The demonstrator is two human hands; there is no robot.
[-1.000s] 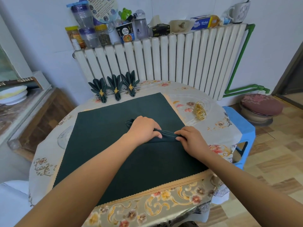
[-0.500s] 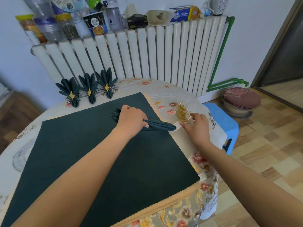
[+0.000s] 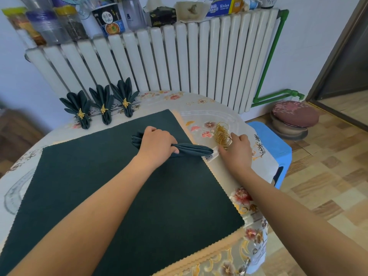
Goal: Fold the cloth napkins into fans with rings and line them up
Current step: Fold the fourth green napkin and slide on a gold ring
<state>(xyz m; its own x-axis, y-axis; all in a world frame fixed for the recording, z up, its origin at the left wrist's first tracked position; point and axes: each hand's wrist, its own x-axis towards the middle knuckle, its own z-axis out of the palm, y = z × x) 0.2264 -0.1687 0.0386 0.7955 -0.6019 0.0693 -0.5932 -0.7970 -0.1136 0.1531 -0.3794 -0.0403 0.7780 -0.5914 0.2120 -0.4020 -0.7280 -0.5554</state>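
Head view: left hand (image 3: 157,144) grips the pleated dark-green napkin (image 3: 191,150) at mid-length on the green cloth (image 3: 129,196); right hand (image 3: 237,150), fingers curled, touches the pile of gold rings (image 3: 223,136), though whether it has pinched one cannot be told. Three finished fans (image 3: 102,104) stand in a row by the radiator (image 3: 169,62). Risks: a loosened grip would let the pleats spring open; the nested rings may lift out together.

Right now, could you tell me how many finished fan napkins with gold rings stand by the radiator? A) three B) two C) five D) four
A: three fan napkins stand in a row at the table's far edge, while the left hand grips a fourth, still ringless pleated napkin.
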